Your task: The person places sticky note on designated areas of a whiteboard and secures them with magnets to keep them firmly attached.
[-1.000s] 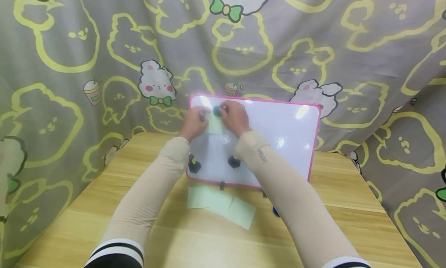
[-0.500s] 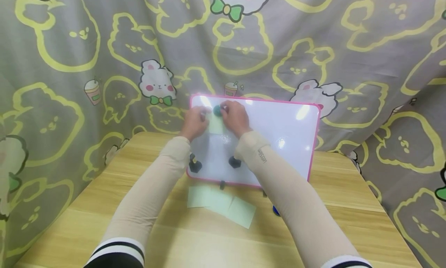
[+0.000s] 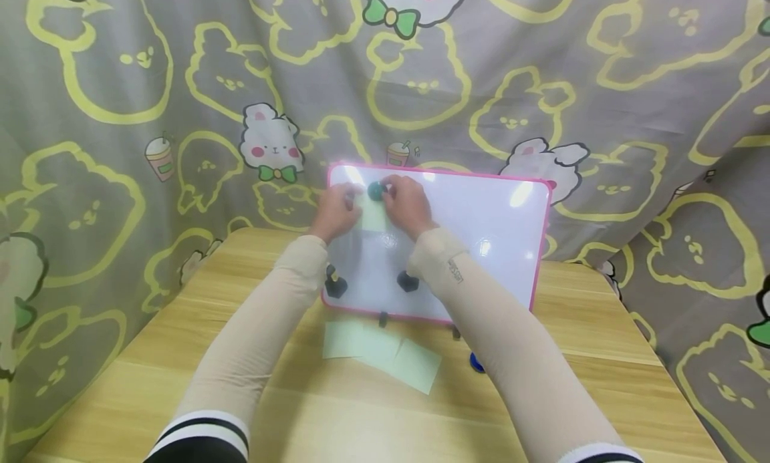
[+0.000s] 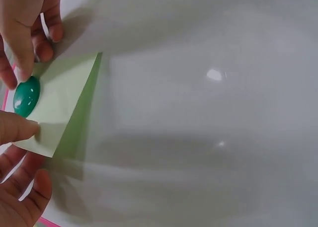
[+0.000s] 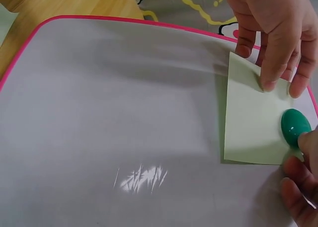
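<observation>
A pale green sticky note lies against the upper left of a pink-framed whiteboard, its lower edge standing off the surface in the left wrist view. My left hand pinches the note's left side, thumb on the front and fingers behind. At the note's top sits a round, glossy green magnet. My right hand holds that magnet at its right edge with thumb and fingertips. In the right wrist view, the thumb overlaps the magnet's rim.
Several pale green notes lie on the wooden table in front of the board. A blue round magnet sits near the right forearm. Small dark feet show under the board, and a patterned curtain hangs behind it.
My right hand and forearm have shifted slightly right, uncovering more of the green magnet and of the blue one on the table. The left hand stays in place on the note.
</observation>
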Available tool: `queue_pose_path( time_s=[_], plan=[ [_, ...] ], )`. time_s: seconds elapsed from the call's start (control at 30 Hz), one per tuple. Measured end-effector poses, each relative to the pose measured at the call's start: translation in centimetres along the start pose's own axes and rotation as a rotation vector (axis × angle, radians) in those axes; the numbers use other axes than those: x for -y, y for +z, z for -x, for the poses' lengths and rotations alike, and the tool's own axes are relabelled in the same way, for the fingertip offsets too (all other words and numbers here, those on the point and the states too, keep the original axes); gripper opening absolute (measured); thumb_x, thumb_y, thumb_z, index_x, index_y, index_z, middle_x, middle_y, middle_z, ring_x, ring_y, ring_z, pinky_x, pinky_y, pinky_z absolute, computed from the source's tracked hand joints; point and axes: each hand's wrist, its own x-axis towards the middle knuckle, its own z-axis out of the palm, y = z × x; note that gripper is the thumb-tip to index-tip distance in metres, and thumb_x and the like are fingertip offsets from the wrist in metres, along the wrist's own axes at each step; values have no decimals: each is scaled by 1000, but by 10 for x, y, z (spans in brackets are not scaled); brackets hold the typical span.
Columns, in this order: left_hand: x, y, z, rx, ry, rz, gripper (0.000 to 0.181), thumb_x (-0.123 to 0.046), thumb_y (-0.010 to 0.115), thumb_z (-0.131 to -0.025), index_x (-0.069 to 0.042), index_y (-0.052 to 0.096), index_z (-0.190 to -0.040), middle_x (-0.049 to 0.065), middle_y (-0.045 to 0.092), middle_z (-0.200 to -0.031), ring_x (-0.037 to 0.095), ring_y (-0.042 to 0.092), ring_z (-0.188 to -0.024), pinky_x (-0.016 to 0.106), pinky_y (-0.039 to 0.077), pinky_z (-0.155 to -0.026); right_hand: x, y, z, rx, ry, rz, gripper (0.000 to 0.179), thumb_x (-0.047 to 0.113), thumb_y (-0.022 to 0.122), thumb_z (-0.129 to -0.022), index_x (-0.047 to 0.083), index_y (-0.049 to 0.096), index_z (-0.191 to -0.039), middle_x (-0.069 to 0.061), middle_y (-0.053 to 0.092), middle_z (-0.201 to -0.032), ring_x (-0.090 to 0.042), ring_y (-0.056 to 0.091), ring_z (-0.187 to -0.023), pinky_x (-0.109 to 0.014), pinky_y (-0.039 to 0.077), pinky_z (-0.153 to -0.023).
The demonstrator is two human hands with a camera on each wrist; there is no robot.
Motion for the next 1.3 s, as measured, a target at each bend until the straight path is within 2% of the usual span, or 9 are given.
queue_pose_path(
  time_s=[0.4, 0.7, 0.83, 1.13, 1.3],
  plan=[
    [-2, -3, 3, 4, -36, 40, 35, -6, 59, -79, -5, 58, -115, 13, 58, -106, 25, 55, -85, 38, 47, -77, -9, -9, 4, 15, 21, 17, 28, 14, 57, -87, 10, 57, -115, -4, 56, -87, -17, 51, -82, -29, 44, -76],
    [0, -5, 4, -6, 3, 37, 33, -6, 59, -80, -1, 57, -113, 15, 57, -100, 28, 54, -84, 40, 44, -82, -17, -25, 11, 2, 11, 38, 27, 15, 56, -86, 9, 55, -113, -5, 55, -87, -19, 51, -81, -31, 45, -73],
    [0, -6, 6, -2, 0, 47, 33, -6, 58, -80, -1, 56, -113, 16, 57, -100, 28, 54, -85, 41, 43, -83, -19, -31, 15, 14, 34, 42, 27, 17, 55, -86, 9, 54, -113, -6, 56, -91, -19, 52, -83, -32, 45, -73],
    [0, -6, 13, 20, -37, 88, 34, -14, 58, -83, -5, 54, -116, 14, 54, -109, 27, 55, -93, 41, 46, -83, -29, -45, 28, 39, 55, 81, 28, 21, 55, -87, 10, 53, -113, -6, 57, -96, -20, 53, -88, -34, 45, -76],
    [-3, -8, 18, 27, -36, 82, 36, -16, 57, -84, -6, 53, -118, 13, 53, -109, 26, 54, -92, 41, 47, -80, -39, -57, 37, 47, 69, 85, 30, 21, 54, -88, 10, 53, -115, -6, 57, -99, -21, 53, -90, -36, 46, -78]
  ],
)
